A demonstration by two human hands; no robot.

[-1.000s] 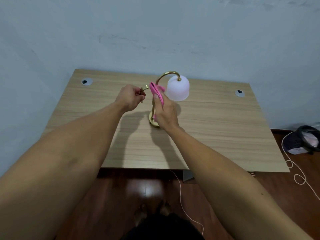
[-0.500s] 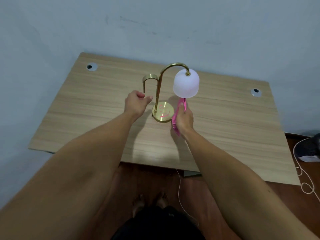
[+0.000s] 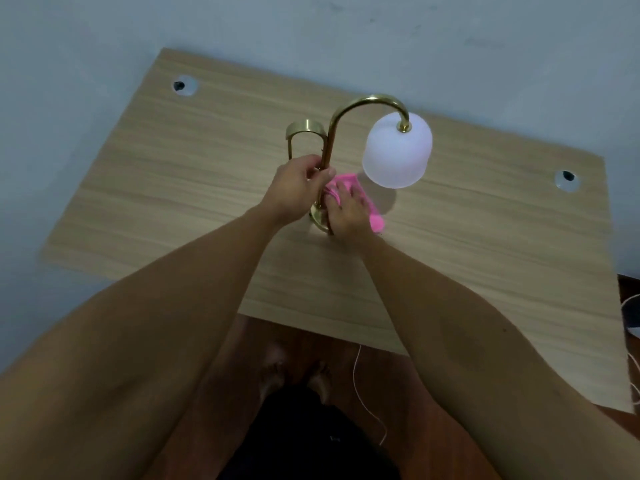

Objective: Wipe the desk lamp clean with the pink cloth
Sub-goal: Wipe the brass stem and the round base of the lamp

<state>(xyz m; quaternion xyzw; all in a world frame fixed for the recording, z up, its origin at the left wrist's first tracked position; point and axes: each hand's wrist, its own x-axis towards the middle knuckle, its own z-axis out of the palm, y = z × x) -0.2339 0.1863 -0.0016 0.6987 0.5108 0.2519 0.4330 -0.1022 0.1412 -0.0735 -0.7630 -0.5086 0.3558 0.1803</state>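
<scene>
A brass desk lamp (image 3: pixel 349 109) with a white frosted shade (image 3: pixel 398 150) stands near the middle of the wooden desk (image 3: pixel 173 188). My left hand (image 3: pixel 298 183) grips the lamp's upright stem low down, fingers wrapped around it. My right hand (image 3: pixel 348 213) presses the pink cloth (image 3: pixel 372 213) flat onto the round brass base, which is mostly hidden under the hand and cloth. A short brass hook arm (image 3: pixel 304 128) curves off the stem to the left.
Two round cable holes sit in the desk, one at the back left (image 3: pixel 184 85) and one at the right (image 3: pixel 567 180). A wall runs close behind the desk. A white cord (image 3: pixel 363 400) trails on the wooden floor by my feet.
My left hand has closed around the lamp stem. My right hand has moved the pink cloth from beside the base onto the base. The camera has tilted further down.
</scene>
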